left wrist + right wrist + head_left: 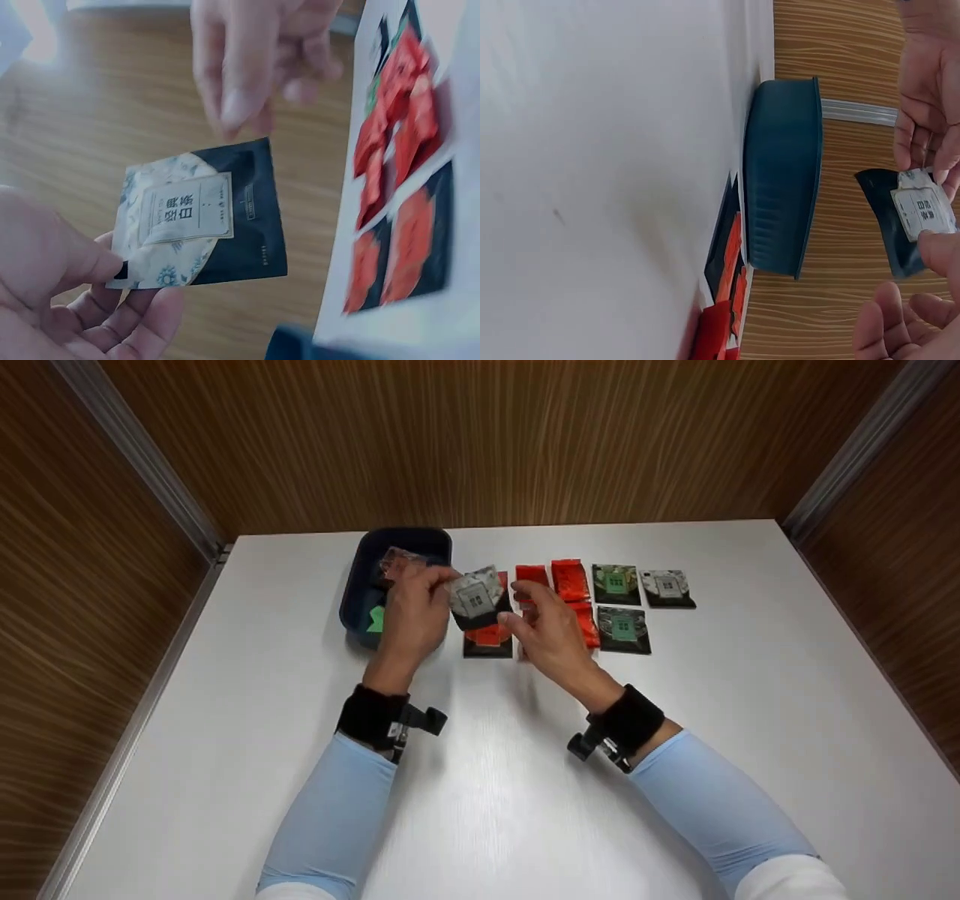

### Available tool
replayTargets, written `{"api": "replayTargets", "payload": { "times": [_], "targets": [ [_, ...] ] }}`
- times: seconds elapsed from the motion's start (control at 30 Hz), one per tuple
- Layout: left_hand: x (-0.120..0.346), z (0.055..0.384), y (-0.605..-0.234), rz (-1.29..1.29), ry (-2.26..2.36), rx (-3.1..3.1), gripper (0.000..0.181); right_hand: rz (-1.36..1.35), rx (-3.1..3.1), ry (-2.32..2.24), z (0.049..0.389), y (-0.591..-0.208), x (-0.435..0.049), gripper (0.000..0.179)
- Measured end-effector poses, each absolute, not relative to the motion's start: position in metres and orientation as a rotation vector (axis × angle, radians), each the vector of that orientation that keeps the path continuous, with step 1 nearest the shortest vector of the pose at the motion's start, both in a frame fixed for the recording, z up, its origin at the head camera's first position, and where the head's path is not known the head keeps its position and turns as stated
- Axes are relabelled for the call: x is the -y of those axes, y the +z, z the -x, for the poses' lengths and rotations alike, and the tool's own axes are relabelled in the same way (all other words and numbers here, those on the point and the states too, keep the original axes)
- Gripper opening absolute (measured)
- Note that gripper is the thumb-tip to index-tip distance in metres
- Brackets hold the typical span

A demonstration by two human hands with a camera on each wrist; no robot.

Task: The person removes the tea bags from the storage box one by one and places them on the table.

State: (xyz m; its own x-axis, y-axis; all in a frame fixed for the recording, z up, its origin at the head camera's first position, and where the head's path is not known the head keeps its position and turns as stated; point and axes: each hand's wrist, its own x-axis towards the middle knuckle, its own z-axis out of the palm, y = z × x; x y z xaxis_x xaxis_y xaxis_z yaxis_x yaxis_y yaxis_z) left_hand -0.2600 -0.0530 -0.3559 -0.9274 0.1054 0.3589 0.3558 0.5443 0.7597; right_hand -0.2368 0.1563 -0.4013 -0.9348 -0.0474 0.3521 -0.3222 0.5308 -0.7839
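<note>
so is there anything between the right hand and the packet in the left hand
Nothing visible is in between: the right hand is close to the packet at its dark end, and the left hand pinches the opposite, pale end.

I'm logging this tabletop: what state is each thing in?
White-and-black sachet: held up, tilted, looks unopened.
Left hand: pinching that sachet's corner.
Right hand: loosely curved beside that sachet.
Blue bin: upright, open-topped, not empty.
Red packets: on the table, partly hidden.
Orange-labelled sachets: lying flat.
Green-labelled sachets: lying flat.
Far-right sachet: lying flat.
Wrist straps: worn.
</note>
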Motion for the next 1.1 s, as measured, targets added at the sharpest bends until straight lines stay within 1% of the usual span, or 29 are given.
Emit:
{"api": "replayTargets", "payload": {
  "times": [0.17, 0.23, 0.33, 0.4, 0.47, 0.63, 0.93, 1.03, 1.1],
  "targets": [
    [0.037, 0.249, -0.368, 0.472, -1.452, 2.497, 0.022, -0.217, 2.437, 1.530, 0.232, -0.407, -0.160, 0.016],
    [0.033, 0.247, -0.373, 0.491, -1.634, 2.442, 0.021, -0.186, 2.383, 1.612, 0.230, -0.409, -0.163, 0.011],
    [0.027, 0.245, -0.379, 0.477, -1.891, 2.383, 0.026, -0.167, 2.281, 1.714, 0.228, -0.412, -0.166, 0.010],
    [0.024, 0.244, -0.384, 0.480, -1.983, 2.376, 0.030, -0.158, 2.234, 1.759, 0.225, -0.413, -0.168, 0.010],
    [0.021, 0.243, -0.388, 0.484, -1.977, 2.407, 0.031, -0.156, 2.220, 1.767, 0.222, -0.413, -0.171, 0.011],
    [0.014, 0.238, -0.397, 0.524, -1.925, 2.450, 0.025, -0.152, 2.273, 1.706, 0.214, -0.416, -0.180, 0.012],
    [0.007, 0.234, -0.404, 0.535, -1.838, 2.614, 0.017, -0.096, 2.269, 1.688, 0.203, -0.426, -0.191, 0.013],
    [0.005, 0.232, -0.404, 0.537, -1.879, 2.626, 0.020, -0.060, 2.257, 1.711, 0.200, -0.428, -0.196, 0.016],
    [0.004, 0.231, -0.403, 0.542, -1.948, 2.608, 0.025, -0.021, 2.248, 1.699, 0.198, -0.428, -0.204, 0.017]
  ]
}}
